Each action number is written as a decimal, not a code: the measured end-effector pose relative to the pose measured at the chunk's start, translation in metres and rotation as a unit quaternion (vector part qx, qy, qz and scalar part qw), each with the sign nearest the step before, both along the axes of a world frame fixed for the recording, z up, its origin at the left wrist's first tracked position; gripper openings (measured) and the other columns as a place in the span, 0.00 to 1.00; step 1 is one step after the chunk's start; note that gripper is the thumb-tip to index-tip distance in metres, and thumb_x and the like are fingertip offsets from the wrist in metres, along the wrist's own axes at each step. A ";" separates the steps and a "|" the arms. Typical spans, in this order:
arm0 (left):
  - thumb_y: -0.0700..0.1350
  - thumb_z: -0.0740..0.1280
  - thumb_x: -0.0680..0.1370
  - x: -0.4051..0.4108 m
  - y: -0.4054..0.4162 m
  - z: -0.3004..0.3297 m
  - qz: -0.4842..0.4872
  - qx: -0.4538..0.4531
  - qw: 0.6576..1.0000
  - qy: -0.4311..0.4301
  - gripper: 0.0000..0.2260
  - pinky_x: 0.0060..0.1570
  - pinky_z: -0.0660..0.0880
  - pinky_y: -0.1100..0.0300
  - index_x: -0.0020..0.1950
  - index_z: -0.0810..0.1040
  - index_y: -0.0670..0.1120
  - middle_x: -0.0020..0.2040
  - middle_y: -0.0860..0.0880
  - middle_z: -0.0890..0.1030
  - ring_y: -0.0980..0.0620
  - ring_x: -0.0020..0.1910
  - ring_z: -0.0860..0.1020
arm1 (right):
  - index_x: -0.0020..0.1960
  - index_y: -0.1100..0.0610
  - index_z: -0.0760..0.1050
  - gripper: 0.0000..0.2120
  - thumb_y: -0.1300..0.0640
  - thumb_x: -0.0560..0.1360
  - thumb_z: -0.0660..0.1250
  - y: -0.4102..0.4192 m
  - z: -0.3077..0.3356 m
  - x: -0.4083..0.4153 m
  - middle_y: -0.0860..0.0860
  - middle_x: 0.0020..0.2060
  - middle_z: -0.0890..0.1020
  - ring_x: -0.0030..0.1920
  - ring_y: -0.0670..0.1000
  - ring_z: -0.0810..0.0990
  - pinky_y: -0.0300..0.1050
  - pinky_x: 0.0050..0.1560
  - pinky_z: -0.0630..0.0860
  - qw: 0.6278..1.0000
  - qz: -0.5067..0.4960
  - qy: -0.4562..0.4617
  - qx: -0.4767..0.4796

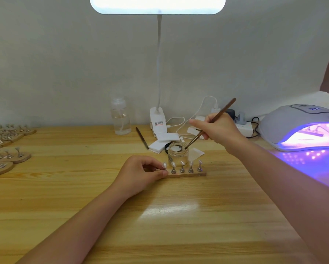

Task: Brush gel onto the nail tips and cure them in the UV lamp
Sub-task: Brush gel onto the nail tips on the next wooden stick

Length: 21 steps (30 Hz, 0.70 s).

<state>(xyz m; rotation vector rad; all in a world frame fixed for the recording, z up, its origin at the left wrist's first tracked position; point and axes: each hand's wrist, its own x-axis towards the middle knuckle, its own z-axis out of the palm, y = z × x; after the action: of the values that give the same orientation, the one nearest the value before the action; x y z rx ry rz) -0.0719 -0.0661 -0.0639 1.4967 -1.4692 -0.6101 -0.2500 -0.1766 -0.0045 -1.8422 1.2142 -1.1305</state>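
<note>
Right hand (pixel 219 128) grip: fingers pinched round the brush (pixel 211 123), handle angled up toward the back edge of the surface (pixel 178 216), bristle end dipped inside the open glass jar (pixel 178 154). Left hand (pixel 140 173) grip: thumb and fingers pinching the near-left end of the wooden strip (pixel 186 174), holding it flat on the surface. Nail tips (pixel 182 163) stand in a row on small metal stands on that strip, just in front of the jar, mid-surface. UV lamp (pixel 300 126) sits at the right edge, lit violet; something lies inside it, can't tell what. Likely step: loading the brush with gel. Next move calls for lifting the brush clear of the jar rim, then laying it lightly on one tip while the left hand keeps the strip from sliding. More stands (pixel 5 147) are stacked at the left edge; pump bottle (pixel 120 119) and desk lamp (pixel 158 5) at the back edge.
</note>
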 end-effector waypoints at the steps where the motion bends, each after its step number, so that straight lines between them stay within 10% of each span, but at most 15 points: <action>1: 0.40 0.76 0.65 0.000 0.000 0.000 0.001 0.001 1.000 0.000 0.06 0.36 0.70 0.77 0.36 0.82 0.51 0.33 0.57 0.81 0.66 0.34 0.77 | 0.26 0.55 0.69 0.19 0.50 0.71 0.70 0.000 0.000 -0.001 0.44 0.15 0.72 0.18 0.37 0.70 0.37 0.31 0.64 1.000 0.001 -0.003 0.002; 14: 0.42 0.75 0.66 -0.002 0.002 0.000 0.009 -0.004 1.000 0.010 0.06 0.38 0.72 0.75 0.36 0.82 0.51 0.35 0.55 0.82 0.63 0.36 0.78 | 0.32 0.55 0.69 0.17 0.45 0.72 0.66 0.041 -0.004 -0.005 0.51 0.21 0.78 0.18 0.44 0.70 0.31 0.24 0.68 0.982 0.021 -0.176 -0.059; 21: 0.38 0.74 0.67 -0.004 0.005 -0.002 -0.017 -0.079 0.995 -0.053 0.11 0.42 0.72 0.71 0.33 0.80 0.54 0.35 0.56 0.81 0.63 0.38 0.77 | 0.38 0.50 0.79 0.14 0.42 0.71 0.61 0.082 -0.044 0.003 0.47 0.31 0.82 0.30 0.41 0.78 0.35 0.31 0.75 0.977 0.107 -0.104 -0.154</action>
<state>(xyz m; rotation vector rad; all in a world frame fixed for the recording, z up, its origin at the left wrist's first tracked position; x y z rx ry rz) -0.0760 -0.0616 -0.0659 1.4019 -1.5896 -0.4293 -0.2468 -0.0948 -0.0485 -1.9625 0.7328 -1.4057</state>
